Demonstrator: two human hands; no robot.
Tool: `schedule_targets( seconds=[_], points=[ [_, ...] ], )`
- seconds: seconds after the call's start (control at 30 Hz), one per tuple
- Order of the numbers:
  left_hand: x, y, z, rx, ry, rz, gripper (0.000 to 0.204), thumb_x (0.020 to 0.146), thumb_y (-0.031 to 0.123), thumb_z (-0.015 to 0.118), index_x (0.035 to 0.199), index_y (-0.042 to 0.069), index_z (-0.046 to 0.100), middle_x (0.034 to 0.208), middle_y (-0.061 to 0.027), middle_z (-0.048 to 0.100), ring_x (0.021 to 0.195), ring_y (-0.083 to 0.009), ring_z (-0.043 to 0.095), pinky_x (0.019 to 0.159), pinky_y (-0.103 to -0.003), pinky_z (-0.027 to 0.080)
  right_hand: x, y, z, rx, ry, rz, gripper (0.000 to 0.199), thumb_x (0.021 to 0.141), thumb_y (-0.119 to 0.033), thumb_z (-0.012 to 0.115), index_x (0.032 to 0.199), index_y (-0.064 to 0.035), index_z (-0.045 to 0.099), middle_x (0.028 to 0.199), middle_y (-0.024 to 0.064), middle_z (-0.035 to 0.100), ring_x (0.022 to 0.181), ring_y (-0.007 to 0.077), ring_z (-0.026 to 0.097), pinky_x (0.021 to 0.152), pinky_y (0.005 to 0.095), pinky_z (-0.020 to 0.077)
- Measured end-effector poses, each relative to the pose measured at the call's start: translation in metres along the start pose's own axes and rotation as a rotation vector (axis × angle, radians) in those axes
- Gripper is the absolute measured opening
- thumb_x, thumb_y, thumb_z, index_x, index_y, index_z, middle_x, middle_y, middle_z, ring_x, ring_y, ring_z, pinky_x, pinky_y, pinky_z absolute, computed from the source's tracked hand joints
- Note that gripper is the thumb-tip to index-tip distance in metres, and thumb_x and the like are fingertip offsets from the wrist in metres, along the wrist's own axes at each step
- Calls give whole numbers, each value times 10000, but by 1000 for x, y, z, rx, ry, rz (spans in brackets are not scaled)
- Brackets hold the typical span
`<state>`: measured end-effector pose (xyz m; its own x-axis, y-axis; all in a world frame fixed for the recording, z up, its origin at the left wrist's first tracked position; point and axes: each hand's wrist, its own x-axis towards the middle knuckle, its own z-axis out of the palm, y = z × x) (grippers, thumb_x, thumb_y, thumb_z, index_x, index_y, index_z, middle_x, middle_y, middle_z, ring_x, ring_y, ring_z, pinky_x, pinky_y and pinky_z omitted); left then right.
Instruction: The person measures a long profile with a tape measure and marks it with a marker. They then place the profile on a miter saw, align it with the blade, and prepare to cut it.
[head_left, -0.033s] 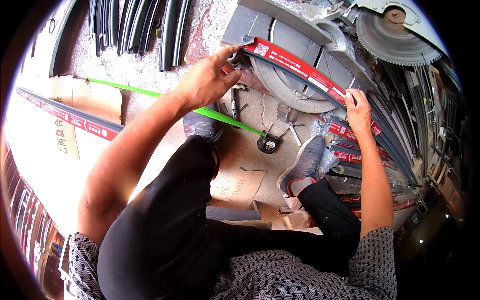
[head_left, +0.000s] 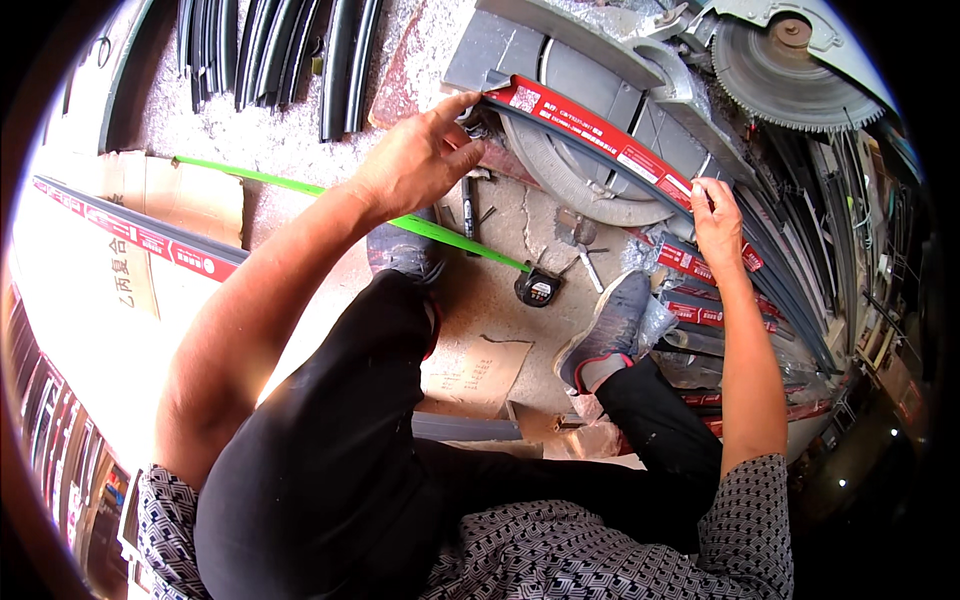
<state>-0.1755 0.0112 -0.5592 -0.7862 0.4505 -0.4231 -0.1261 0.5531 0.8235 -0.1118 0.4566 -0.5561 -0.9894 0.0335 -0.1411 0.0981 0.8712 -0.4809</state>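
Seen from the head camera, a seated person steadies a long dark profile strip with a red label (head_left: 600, 135) across the grey bed of a mitre saw (head_left: 590, 75). The left hand (head_left: 415, 160) pinches the strip's near end, fingertips closed on it; the right hand (head_left: 718, 220) presses on it farther along, its grip partly hidden. The saw blade (head_left: 790, 70) is cut off at the frame's top. A tape measure (head_left: 538, 290) with green tape lies between the shoes; stacked profiles (head_left: 780, 270) crowd the right edge.

Profile strip (head_left: 600, 135) on saw table (head_left: 590, 80) — tape measure (head_left: 538, 290) below.
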Motion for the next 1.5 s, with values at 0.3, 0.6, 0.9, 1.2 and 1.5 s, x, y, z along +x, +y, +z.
schedule_targets(
  seconds=[0.3, 0.6, 0.9, 1.2, 1.5],
  points=[
    [-1, 0, 3, -105, 6, -50, 656, 1034, 268, 658, 1585, 71, 361, 1061, -119, 730, 992, -173, 675, 914, -336, 546, 4, 3, -2, -33, -12, -23, 219, 1046, -212, 584, 1102, -19, 672, 1011, 156, 657, 925, 314, 647, 839, 382, 513],
    [-4, 1, 2, -132, -14, -64, 690, 1032, 309, 662, 1584, 41, 345, 1088, -151, 733, 1026, -194, 686, 933, -347, 542, 11, 8, -6, 16, -87, -7, 217, 1048, -194, 572, 1068, 2, 664, 972, 135, 650, 886, 256, 638, 840, 347, 506],
    [-3, -2, 3, -125, -2, -57, 681, 1035, 313, 656, 1583, 50, 349, 1078, -149, 736, 1024, -202, 694, 940, -352, 543, 20, 8, -14, 16, -194, 110, 234, 1030, -216, 574, 1054, -2, 665, 915, 124, 662, 834, 214, 628, 812, 335, 501],
    [-3, -1, 2, -128, -4, -61, 671, 1030, 308, 667, 1576, 57, 370, 1076, -140, 738, 1014, -195, 692, 932, -350, 544, 22, -2, -6, 18, -179, 88, 261, 996, -262, 642, 1070, -14, 677, 953, 131, 680, 888, 230, 655, 847, 350, 510],
    [-3, -4, 4, -138, -7, -66, 663, 1031, 309, 663, 1575, 60, 376, 1072, -134, 738, 1006, -193, 689, 929, -346, 541, 9, -38, -6, -117, -166, -80, 386, 881, -248, 784, 1187, -57, 648, 1120, 144, 651, 1077, 334, 630, 949, 417, 495]
  ],
)
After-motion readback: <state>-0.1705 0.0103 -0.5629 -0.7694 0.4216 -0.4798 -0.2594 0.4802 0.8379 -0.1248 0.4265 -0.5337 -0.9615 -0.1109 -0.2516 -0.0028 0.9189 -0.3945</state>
